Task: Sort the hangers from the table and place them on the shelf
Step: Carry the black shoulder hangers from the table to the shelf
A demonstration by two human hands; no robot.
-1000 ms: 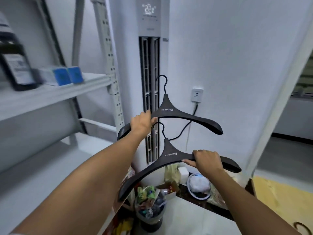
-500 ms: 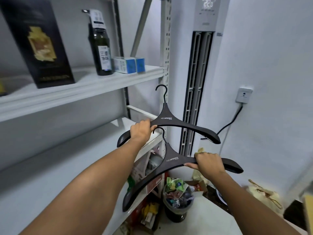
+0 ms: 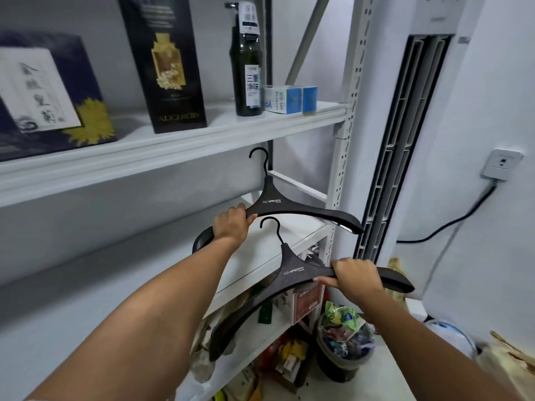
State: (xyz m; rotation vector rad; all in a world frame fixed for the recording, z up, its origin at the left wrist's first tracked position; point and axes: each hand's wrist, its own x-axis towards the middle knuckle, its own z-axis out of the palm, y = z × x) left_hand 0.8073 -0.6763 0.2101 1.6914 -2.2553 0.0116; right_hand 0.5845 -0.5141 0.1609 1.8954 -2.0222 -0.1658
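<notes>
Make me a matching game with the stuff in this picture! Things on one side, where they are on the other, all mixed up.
Things:
1. upper hanger
2. lower hanger
3. green bottle
4. bin full of wrappers

Places:
A. on the floor beside the rack
B. in the right hand's grip
C. standing on the upper shelf
D. in the left hand's grip

Pairs: 1-D, 2-B, 3-C, 4-A

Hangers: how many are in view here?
2. The upper hanger is in the left hand; the lower hanger is in the right hand. None visible elsewhere.
</notes>
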